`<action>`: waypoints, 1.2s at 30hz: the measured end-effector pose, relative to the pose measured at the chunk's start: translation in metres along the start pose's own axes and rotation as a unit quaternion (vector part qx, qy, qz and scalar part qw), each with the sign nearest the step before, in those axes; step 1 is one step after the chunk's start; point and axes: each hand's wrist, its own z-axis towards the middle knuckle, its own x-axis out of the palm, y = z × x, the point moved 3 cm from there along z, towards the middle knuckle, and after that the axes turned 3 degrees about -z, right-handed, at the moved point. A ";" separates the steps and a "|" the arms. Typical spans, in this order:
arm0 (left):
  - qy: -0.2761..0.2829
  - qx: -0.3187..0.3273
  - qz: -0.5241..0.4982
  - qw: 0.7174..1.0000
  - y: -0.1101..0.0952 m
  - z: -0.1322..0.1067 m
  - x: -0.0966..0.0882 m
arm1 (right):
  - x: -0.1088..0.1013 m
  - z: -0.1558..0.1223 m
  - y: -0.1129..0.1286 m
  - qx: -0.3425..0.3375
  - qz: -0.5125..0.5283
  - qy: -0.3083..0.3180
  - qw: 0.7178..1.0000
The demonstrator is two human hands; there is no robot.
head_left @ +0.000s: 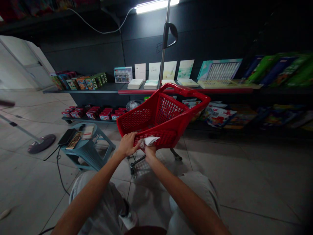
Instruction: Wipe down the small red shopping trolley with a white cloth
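A red plastic shopping cart (153, 119) with perforated sides stands right in front of my knees, on small wheels. My left hand (127, 144) grips the near corner of its rim, fingers over the edge. Lower on the near side, my right hand (149, 149) has its fingers closed on a crumpled white cloth or tissue (151, 140), which lies against the red wall. Part of the right hand is covered by this white piece. Inside the basket I see no goods.
To the left, a blue-grey plastic stool (84, 150) bears a phone-like item and other small things; a cable hangs from it. A stand base (42, 143) is farther left. Behind the cart, a dark shelf (107, 87) carries books, boxes and bags. A metal pole (162, 62) rises behind it.
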 end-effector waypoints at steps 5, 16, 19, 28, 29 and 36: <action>0.003 -0.014 0.000 1.000 0.001 0.000 0.003 | 0.024 -0.038 -0.008 0.132 0.062 0.046 0.988; 0.001 -0.021 -0.015 1.000 -0.002 -0.002 -0.001 | 0.003 -0.019 0.041 0.159 0.127 0.088 0.975; 0.003 -0.012 -0.021 1.000 -0.003 -0.003 -0.002 | -0.015 0.001 0.064 0.099 0.140 0.039 0.984; 0.005 -0.007 -0.020 1.000 -0.001 -0.003 0.001 | -0.093 0.080 0.162 -0.229 0.069 -0.183 0.954; 0.004 -0.006 -0.021 1.000 -0.002 -0.003 0.001 | -0.099 0.086 0.164 -0.250 0.041 -0.204 0.946; -0.003 0.001 -0.022 1.000 -0.004 -0.004 0.001 | -0.090 0.076 0.100 -0.227 -0.090 -0.259 0.935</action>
